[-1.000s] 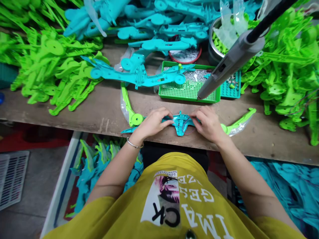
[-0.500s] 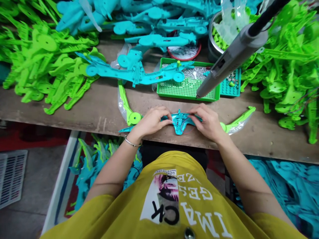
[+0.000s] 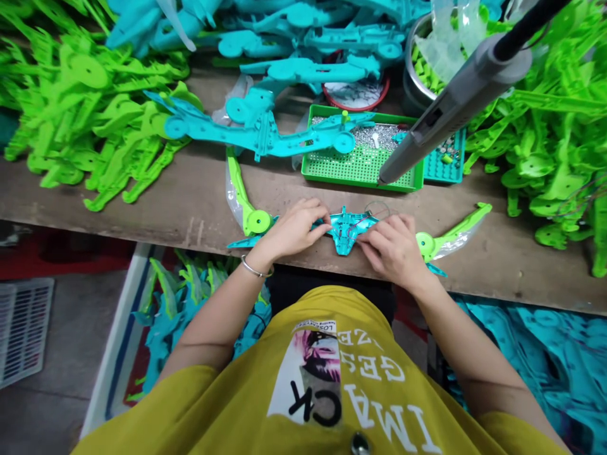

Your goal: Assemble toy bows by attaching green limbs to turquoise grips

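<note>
A toy bow, with a blue body (image 3: 344, 230) and green limbs, lies on the table's near edge, its hollow inside facing up. My left hand (image 3: 302, 226) is closed, thumb and fingers pinching the body left of its middle. On the other side my right hand (image 3: 394, 248) has its fingers bent against the body, covering part of it. Thin wires (image 3: 378, 208) loop up just behind the right fingers. The left green limb (image 3: 243, 201) and the right green limb (image 3: 453, 234), both with clear film along them, reach out beyond my hands.
A grey electric screwdriver (image 3: 443, 107) hangs over a green tray (image 3: 363, 180) of screws. Behind the bow lies a blue bow half (image 3: 284, 142). Green parts are heaped at left (image 3: 85, 126) and right (image 3: 545, 126). Below the table stands a bin (image 3: 114, 354) of bow parts.
My right hand has drawn slightly down and nearer along the bow, uncovering more of the blue body and a wire loop. My left hand keeps its hold.
</note>
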The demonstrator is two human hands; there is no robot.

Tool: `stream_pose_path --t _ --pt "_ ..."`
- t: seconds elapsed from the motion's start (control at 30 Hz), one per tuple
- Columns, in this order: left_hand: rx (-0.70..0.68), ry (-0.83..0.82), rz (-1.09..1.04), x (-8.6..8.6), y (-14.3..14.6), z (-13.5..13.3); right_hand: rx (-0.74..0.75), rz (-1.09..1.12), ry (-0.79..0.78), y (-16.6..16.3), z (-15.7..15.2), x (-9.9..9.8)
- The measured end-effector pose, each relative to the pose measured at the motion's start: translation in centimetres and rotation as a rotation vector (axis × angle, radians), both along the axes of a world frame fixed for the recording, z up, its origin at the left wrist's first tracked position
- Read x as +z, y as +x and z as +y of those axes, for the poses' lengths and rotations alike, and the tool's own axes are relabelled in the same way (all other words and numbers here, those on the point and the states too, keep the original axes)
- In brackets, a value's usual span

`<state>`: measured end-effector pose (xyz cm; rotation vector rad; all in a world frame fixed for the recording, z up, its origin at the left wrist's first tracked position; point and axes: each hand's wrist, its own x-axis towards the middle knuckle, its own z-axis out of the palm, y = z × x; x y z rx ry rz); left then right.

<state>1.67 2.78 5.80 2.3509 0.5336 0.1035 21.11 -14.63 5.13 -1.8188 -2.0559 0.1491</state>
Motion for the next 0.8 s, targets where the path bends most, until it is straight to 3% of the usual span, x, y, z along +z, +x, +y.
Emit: stream_pose_path --t 0.17,0.27,0.37,0.47,0.57,0.8 --pt "0.09 -0.025 0.028 -0.3 0.6 0.2 -0.118 -0.054 -0.043 2.1 0.8 0.9" --pt "0.093 -0.016 0.06 -0.4 0.9 0.3 -0.11 0.128 -0.074 3.3 1.6 2.3" --pt "0.104 -0.039 0.048 -0.6 0.9 0.5 -0.25 0.292 -0.033 3.6 2.8 3.0" --pt "0.11 -0.077 0.005 -0.8 0.7 0.5 -0.39 0.331 -0.102 3.3 3.9 2.6" --pt "0.107 -0.11 -0.028 -1.0 0.5 0.6 -0.37 0.34 -0.202 3.1 4.2 1.6" --pt "0.035 -0.097 -0.036 -1.0 0.2 1.0 -0.338 0.482 -0.2 3.3 4.0 1.0"
